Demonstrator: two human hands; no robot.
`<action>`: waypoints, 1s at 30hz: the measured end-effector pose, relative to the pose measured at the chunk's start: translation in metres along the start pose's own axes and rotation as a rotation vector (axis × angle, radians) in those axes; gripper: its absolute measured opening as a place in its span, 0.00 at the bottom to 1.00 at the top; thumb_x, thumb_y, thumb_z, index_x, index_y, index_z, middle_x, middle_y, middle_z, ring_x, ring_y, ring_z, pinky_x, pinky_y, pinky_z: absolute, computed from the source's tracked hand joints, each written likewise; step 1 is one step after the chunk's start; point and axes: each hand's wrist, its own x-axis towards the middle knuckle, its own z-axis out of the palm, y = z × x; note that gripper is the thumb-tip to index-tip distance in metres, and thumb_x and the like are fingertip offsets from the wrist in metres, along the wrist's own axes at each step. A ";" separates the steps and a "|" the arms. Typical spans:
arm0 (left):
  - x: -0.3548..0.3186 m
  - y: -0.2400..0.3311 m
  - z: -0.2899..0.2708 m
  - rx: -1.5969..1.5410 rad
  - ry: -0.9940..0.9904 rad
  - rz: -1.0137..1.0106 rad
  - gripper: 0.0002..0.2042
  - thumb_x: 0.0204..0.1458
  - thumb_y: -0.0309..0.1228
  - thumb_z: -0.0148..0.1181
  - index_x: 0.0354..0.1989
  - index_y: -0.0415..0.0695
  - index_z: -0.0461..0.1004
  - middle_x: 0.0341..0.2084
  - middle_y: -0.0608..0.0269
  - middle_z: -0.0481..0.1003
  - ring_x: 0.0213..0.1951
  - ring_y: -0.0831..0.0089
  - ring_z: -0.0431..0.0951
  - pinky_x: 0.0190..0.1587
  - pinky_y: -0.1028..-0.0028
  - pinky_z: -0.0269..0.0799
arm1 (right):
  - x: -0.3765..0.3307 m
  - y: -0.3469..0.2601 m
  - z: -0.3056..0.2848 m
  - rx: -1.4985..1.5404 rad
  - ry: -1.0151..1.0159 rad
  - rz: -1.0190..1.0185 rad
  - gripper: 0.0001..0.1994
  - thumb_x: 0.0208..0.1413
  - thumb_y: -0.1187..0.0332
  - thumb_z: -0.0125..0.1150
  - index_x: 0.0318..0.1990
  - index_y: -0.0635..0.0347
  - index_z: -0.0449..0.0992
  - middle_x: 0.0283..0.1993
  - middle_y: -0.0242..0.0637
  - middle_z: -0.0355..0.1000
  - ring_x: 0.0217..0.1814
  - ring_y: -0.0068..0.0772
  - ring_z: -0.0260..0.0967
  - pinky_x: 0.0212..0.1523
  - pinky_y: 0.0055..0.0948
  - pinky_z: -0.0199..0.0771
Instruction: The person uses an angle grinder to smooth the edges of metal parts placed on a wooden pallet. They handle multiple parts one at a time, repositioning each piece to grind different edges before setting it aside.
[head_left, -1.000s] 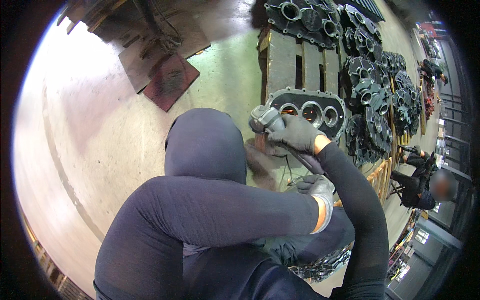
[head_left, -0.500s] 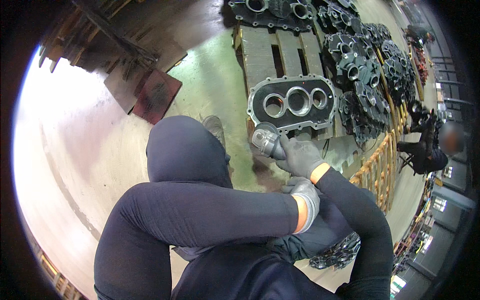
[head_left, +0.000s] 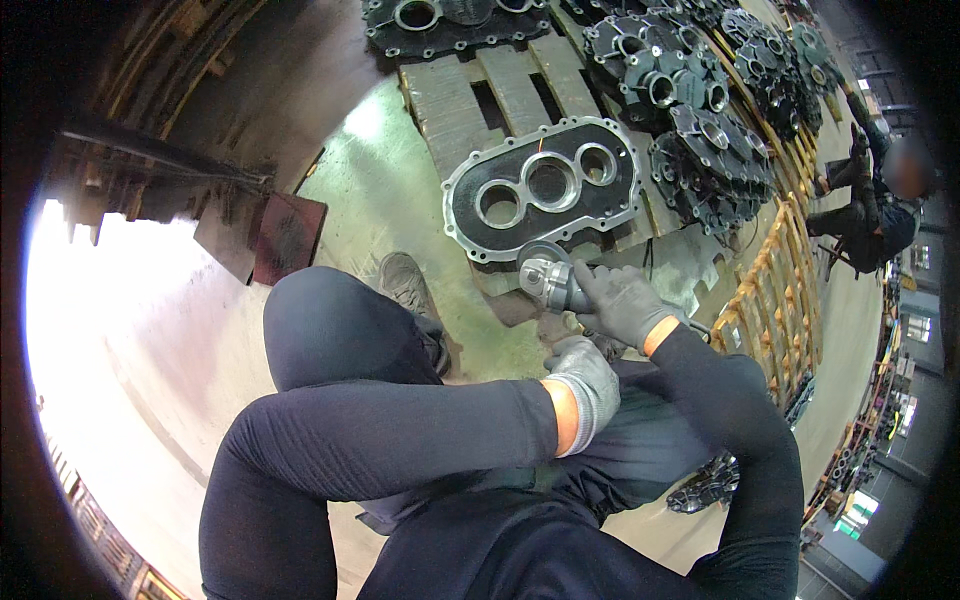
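My right hand [head_left: 618, 303], in a grey glove, is wrapped round the body of an angle grinder [head_left: 550, 284]. The grinder's round disc is just at the near edge of a metal housing cover [head_left: 518, 165]; I cannot tell whether they touch. This cover has a dark face, a bare silvery rim with bolt lugs, and three round bores. It lies on a wooden pallet [head_left: 455, 100]. My left hand [head_left: 585, 383], also gloved, crosses over to the right thigh below the grinder. Its fingers are curled, and what they hold, if anything, is hidden.
Another dark cover [head_left: 450, 25] lies farther back on the pallet. Stacks of dark castings [head_left: 660, 70] stand to the right, with an upright wooden pallet [head_left: 765, 300] nearer. A person [head_left: 875, 205] sits at far right. A reddish plate [head_left: 288, 238] is at the left.
The view has shifted, so the cover and pallet appear farther left and tilted. My left hand has drawn away from the right wrist, toward the left. The grinder remains in my right hand.
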 end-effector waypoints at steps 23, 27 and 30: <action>0.045 -0.006 -0.035 0.052 0.008 0.021 0.11 0.60 0.36 0.64 0.47 0.54 0.90 0.41 0.63 0.88 0.45 0.61 0.88 0.43 0.57 0.78 | -0.061 0.119 0.061 0.015 0.162 0.203 0.44 0.53 0.43 0.74 0.73 0.53 0.65 0.42 0.40 0.78 0.42 0.46 0.80 0.46 0.45 0.77; 0.059 -0.012 -0.006 0.048 0.208 -0.008 0.11 0.61 0.36 0.62 0.46 0.55 0.90 0.40 0.64 0.88 0.45 0.62 0.88 0.42 0.58 0.78 | -0.067 0.128 0.069 -0.011 0.227 0.178 0.44 0.53 0.43 0.75 0.73 0.54 0.66 0.41 0.40 0.77 0.41 0.45 0.79 0.45 0.45 0.76; 0.061 -0.013 -0.003 0.063 0.237 -0.013 0.11 0.61 0.38 0.62 0.44 0.55 0.90 0.40 0.65 0.88 0.45 0.63 0.88 0.41 0.58 0.77 | -0.071 0.129 0.075 0.014 0.233 0.176 0.45 0.52 0.43 0.75 0.74 0.55 0.66 0.41 0.40 0.77 0.42 0.44 0.78 0.45 0.46 0.75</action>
